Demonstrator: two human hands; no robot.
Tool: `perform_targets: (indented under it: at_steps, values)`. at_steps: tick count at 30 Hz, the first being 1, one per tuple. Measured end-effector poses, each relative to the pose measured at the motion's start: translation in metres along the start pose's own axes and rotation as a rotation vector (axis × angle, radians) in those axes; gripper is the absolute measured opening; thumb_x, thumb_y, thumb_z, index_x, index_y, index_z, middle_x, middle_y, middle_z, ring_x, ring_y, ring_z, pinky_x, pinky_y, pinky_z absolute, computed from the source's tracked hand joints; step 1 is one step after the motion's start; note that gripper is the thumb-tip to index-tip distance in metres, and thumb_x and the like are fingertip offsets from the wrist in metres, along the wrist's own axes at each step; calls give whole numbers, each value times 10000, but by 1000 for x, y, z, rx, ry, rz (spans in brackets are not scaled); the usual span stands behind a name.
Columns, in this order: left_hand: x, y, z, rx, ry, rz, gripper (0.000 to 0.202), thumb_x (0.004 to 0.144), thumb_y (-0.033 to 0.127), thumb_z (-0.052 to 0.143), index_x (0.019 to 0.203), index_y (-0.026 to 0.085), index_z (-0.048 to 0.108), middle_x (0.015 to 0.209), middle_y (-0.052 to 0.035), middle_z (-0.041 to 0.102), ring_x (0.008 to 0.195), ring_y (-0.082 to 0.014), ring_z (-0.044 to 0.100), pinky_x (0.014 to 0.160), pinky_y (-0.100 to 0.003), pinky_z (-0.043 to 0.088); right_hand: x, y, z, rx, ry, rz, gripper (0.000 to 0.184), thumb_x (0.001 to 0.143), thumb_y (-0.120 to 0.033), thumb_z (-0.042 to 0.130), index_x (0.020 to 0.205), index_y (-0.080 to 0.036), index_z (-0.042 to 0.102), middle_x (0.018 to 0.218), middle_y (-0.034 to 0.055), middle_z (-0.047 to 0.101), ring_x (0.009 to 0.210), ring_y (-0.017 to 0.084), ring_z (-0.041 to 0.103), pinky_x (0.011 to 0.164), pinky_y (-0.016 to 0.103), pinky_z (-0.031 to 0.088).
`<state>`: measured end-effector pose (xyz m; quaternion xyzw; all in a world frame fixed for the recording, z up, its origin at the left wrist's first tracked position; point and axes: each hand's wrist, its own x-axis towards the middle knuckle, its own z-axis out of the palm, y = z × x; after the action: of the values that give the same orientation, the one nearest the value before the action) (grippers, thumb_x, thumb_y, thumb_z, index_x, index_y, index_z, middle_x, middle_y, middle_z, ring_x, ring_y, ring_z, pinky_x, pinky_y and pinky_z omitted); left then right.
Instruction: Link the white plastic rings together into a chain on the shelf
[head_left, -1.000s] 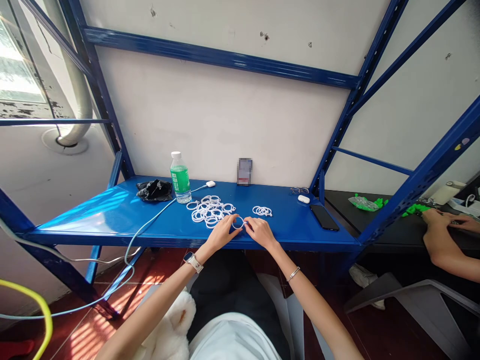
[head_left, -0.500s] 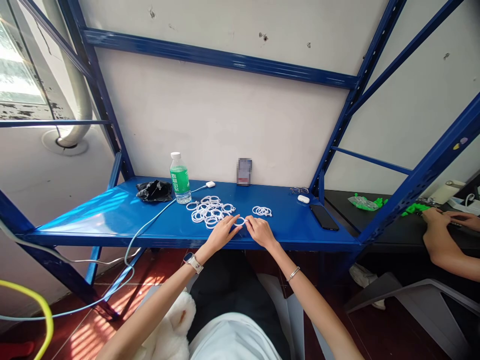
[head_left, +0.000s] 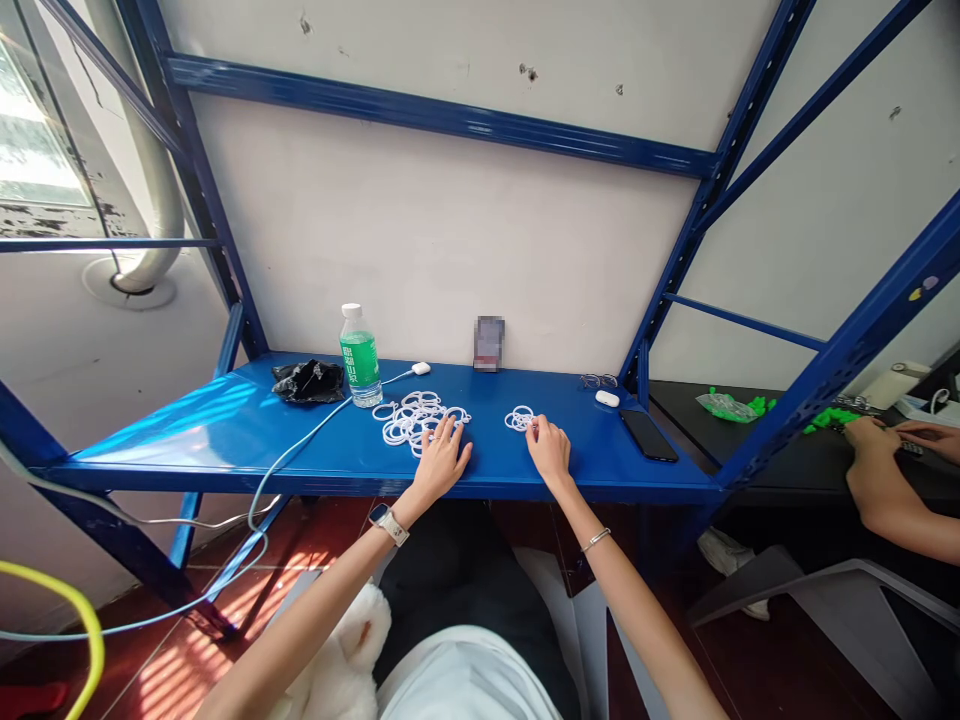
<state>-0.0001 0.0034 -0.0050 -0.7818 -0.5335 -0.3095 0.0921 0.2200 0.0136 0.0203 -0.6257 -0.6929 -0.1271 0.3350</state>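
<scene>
A loose pile of several white rings lies on the blue shelf. My left hand rests flat at the pile's right edge, fingers stretched out and apart, fingertips touching the rings. A smaller cluster of white rings lies to the right. My right hand is at that cluster's right side, its fingertips pinched together on a white ring at the cluster's edge.
A green-labelled water bottle, a black bag, a white cable, a small box, an earbud case and a dark phone sit on the shelf. Another person's hands work at the right.
Both hands held one ring between them at the shelf's front. Now they have parted: the right went right to the small cluster, the left went forward onto the big pile.
</scene>
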Motion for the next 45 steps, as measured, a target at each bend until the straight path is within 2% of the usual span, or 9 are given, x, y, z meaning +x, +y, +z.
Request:
perform_targets:
  at_steps: [6, 11, 15, 22, 28, 31, 37, 41, 45]
  values:
    - [1, 2, 1, 21, -106, -21, 473, 961, 405, 300, 1288, 164, 541, 1400, -151, 482, 1359, -335, 335, 1087, -610, 214, 3, 9, -6, -55, -84, 120, 130, 932, -254, 469, 895, -176, 566, 782, 54, 691, 740, 190, 650, 607, 242, 355]
    - [1, 2, -1, 31, -109, -24, 464, 958, 400, 307, 1260, 160, 565, 1383, -151, 497, 1349, -325, 351, 1098, -585, 220, 3, 5, -7, -77, -100, 125, 125, 928, -264, 468, 896, -181, 555, 775, 45, 683, 718, 173, 642, 603, 232, 350]
    - [1, 0, 3, 19, -102, -14, 474, 953, 409, 310, 1266, 158, 562, 1445, -143, 425, 1378, -335, 297, 1103, -591, 208, 2, 6, -6, -76, -86, 115, 110, 911, -275, 483, 899, -184, 544, 751, 42, 669, 688, 169, 633, 588, 231, 350]
    - [1, -5, 10, -50, -39, 23, 416, 935, 381, 372, 1212, 152, 582, 1324, -174, 538, 1323, -365, 375, 1068, -650, 219, 2, 10, -1, -12, 16, 31, 118, 898, -275, 456, 883, -184, 528, 716, 49, 648, 637, 184, 610, 567, 244, 352]
    - [1, -3, 6, -39, -33, 74, 373, 943, 311, 352, 1199, 155, 573, 1291, -161, 548, 1312, -334, 387, 1085, -627, 190, 1, 9, 0, 70, 47, -48, 128, 897, -224, 421, 889, -183, 542, 757, 42, 642, 682, 177, 607, 618, 254, 395]
    - [1, 0, -1, -39, -50, 131, 374, 952, 292, 331, 1214, 167, 566, 1299, -152, 542, 1320, -316, 379, 1093, -599, 194, 1, 5, -1, 147, 18, -159, 142, 898, -215, 422, 914, -186, 560, 769, 37, 630, 733, 178, 605, 647, 256, 419]
    - [-1, 4, -13, -75, -103, 324, 399, 963, 266, 325, 1314, 178, 494, 1351, -135, 504, 1331, -290, 366, 1065, -513, 300, -4, -12, -4, 208, -97, -373, 160, 900, -295, 510, 998, -189, 580, 820, 37, 632, 793, 178, 604, 705, 272, 448]
    - [-2, 6, -15, -93, -139, 411, 415, 969, 264, 324, 1358, 200, 456, 1367, -128, 491, 1299, -282, 410, 1041, -483, 345, -7, -20, -4, 204, -125, -440, 186, 897, -326, 545, 1020, -191, 582, 849, 45, 644, 818, 185, 608, 733, 285, 459]
    - [-3, 9, -15, -115, -154, 460, 411, 970, 246, 320, 1352, 195, 462, 1360, -129, 498, 1276, -283, 437, 1009, -470, 382, -7, -20, -2, 203, -137, -453, 175, 933, -315, 489, 991, -186, 592, 846, 59, 649, 816, 196, 610, 725, 293, 464]
